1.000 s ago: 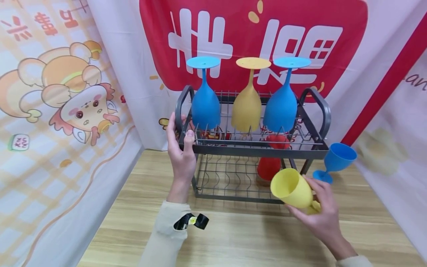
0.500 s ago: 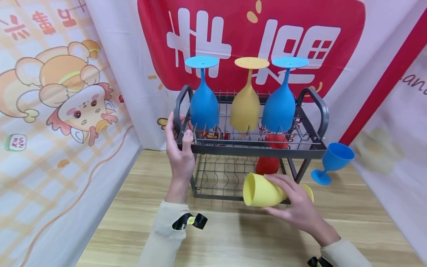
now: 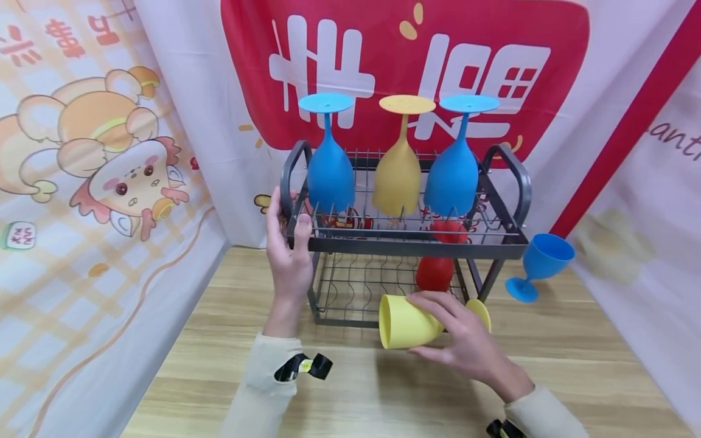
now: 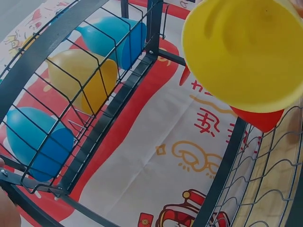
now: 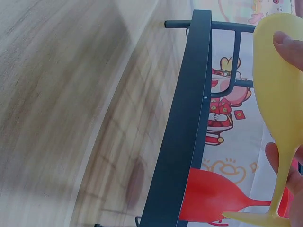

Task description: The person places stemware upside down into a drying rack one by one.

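Note:
My left hand [image 3: 290, 261] grips the left front corner of the dark two-tier dish rack [image 3: 405, 246]. My right hand [image 3: 462, 337] holds a yellow goblet [image 3: 408, 325] around its bowl, just in front of the lower tier. In the head view the goblet lies sideways, mouth to the left and foot to the right; the left wrist view looks into its bowl [image 4: 241, 52]. A red goblet [image 3: 435, 274] stands upside down on the lower tier, partly hidden by the upper one. In the right wrist view, the red goblet [image 5: 213, 196] shows behind the yellow foot.
Upside down on the upper tier stand a blue goblet [image 3: 331, 179], a paler yellow goblet [image 3: 397, 179] and another blue goblet [image 3: 451, 179]. One more blue goblet [image 3: 547, 255] stands upright right of the rack on the wooden table [image 3: 350, 389]. Printed cloth [image 3: 235, 121] hangs behind.
My right hand has moved left with the yellow goblet and turned it from mouth tilted upward to lying sideways. The left hand keeps its grip on the rack.

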Demonstrator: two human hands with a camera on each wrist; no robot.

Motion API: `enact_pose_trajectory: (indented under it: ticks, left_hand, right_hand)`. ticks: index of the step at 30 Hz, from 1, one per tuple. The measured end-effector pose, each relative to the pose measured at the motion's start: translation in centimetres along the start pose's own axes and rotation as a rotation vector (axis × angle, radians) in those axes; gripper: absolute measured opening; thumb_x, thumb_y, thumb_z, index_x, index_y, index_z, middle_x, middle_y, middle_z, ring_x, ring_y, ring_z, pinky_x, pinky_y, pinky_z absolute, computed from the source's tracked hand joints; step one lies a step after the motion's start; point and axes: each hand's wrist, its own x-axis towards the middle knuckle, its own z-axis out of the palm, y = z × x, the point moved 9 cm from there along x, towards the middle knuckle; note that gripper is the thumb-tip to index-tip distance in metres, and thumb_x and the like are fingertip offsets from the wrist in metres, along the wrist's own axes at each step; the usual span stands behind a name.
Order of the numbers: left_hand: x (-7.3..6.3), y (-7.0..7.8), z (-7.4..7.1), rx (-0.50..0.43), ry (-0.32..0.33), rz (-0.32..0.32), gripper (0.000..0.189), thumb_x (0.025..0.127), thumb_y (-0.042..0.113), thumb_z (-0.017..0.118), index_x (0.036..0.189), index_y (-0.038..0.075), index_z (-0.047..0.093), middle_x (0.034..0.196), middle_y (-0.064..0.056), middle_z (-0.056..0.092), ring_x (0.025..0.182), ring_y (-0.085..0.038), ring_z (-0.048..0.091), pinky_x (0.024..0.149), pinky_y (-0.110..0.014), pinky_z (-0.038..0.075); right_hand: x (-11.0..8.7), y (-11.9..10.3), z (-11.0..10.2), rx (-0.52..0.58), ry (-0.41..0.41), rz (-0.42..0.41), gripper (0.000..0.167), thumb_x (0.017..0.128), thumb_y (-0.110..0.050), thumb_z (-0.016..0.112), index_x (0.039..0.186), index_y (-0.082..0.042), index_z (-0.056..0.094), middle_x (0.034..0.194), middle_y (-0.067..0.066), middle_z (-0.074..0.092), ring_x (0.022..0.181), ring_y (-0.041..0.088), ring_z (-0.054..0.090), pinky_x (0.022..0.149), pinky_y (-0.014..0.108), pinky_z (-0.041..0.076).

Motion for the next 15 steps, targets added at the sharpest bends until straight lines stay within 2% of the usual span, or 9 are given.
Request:
enact_pose_trajectory:
  ticks: [4,7,9,11,12,15]
  left_hand:
    - [-1.4,-0.8,-1.4,0.058,0.075,-0.004,0.06,0.106,0.032,0.062,0.162,0.022,0.042,0.159,-0.002,0.052,0.145,-0.018,0.049,0.124,-0.048,0.041]
    - [-3.6,-1.6,-2.8,0.047,0.187,0.041,0.057,0.101,0.026,0.067,0.154,0.014,0.049,0.152,-0.005,0.055,0.14,-0.023,0.051,0.117,-0.039,0.042]
    - [-5.4,-2.3,-3.1,0.032,0.222,0.07,0.054,0.097,0.019,0.069,0.147,0.008,0.052,0.143,-0.007,0.059,0.133,-0.027,0.055,0.109,-0.034,0.045]
    - [-7.1,-3.1,-2.5,0.023,0.168,0.062,0.049,0.095,0.012,0.069,0.14,0.004,0.054,0.134,-0.005,0.062,0.125,-0.027,0.057,0.102,-0.03,0.048]
    - [-7.8,-3.6,-1.7,0.026,0.102,0.043,0.048,0.094,0.011,0.07,0.139,0.004,0.055,0.132,-0.004,0.063,0.124,-0.026,0.058,0.101,-0.029,0.049]
    - [-9.9,-5.2,1.5,0.081,-0.198,-0.031,0.054,0.093,0.015,0.075,0.143,0.011,0.055,0.138,-0.001,0.062,0.128,-0.022,0.058,0.103,-0.033,0.053]
  right_hand:
    - [0.1,-0.4,-0.2,0.004,0.022,-0.011,0.095,0.066,-0.037,0.101,0.15,-0.025,0.058,0.143,0.0,0.063,0.124,0.021,0.065,0.09,0.046,0.066]
    - [0.2,-0.4,-0.2,0.008,0.022,0.002,0.096,0.066,-0.036,0.102,0.15,-0.026,0.058,0.144,0.0,0.063,0.125,0.021,0.065,0.091,0.045,0.066]
    - [0.2,-0.4,-0.2,0.01,0.017,0.015,0.096,0.066,-0.036,0.102,0.151,-0.026,0.058,0.145,0.0,0.063,0.125,0.021,0.065,0.091,0.045,0.066]
    - [0.2,-0.4,-0.2,0.009,0.012,0.025,0.096,0.066,-0.037,0.102,0.151,-0.026,0.058,0.145,0.0,0.063,0.126,0.022,0.065,0.092,0.045,0.066]
    - [0.3,-0.4,-0.2,0.006,0.009,0.029,0.096,0.067,-0.037,0.101,0.151,-0.026,0.058,0.145,0.0,0.063,0.127,0.022,0.065,0.092,0.045,0.065]
    - [0.3,-0.4,-0.2,0.003,0.002,0.037,0.095,0.067,-0.039,0.101,0.15,-0.026,0.058,0.146,0.001,0.063,0.127,0.023,0.065,0.094,0.046,0.065]
